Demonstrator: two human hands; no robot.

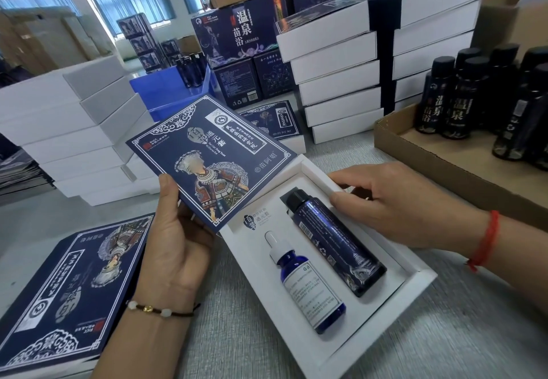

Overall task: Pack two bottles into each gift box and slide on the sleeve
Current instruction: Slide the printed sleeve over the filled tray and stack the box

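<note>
Two blue bottles (326, 257) in open white box (415, 283)

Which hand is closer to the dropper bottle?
Left. The left hand, holding the sleeve, is just left of the dropper bottle; the right hand is beyond the tall bottle.

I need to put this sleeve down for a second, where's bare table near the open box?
Bare table lies below the open gift box, under the right hand. Another patch sits between the white box stack and finished box. Behind is crowded.
</note>
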